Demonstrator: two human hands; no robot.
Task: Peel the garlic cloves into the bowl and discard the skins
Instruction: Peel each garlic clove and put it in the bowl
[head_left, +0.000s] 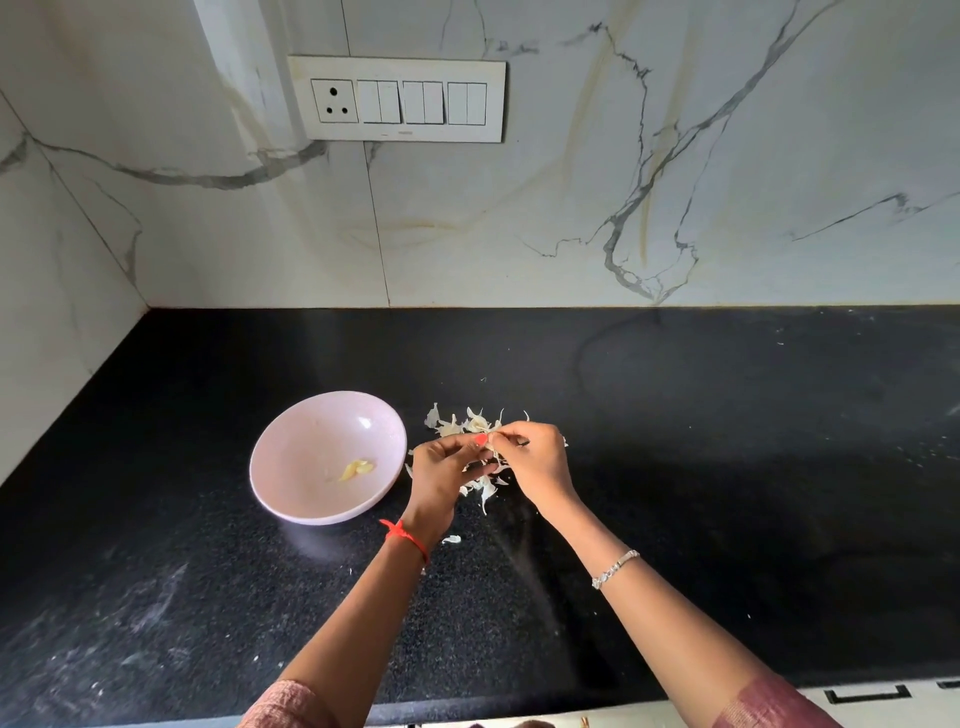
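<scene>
A pale pink bowl (311, 457) sits on the black counter, tilted toward me, with a few peeled yellowish garlic cloves (357, 468) inside. Right of the bowl lies a heap of white garlic skins (465, 423). Above that heap my left hand (445, 470) and my right hand (535, 457) meet fingertip to fingertip, both pinching a small garlic clove (491, 446) that is mostly hidden by the fingers. More skins (485, 488) lie under and between the hands.
A lone scrap of skin (452, 539) lies near my left wrist. The black granite counter (727, 467) runs to a marble wall with a switch panel (397, 98). A side wall closes the left corner. The counter's front edge is at the bottom.
</scene>
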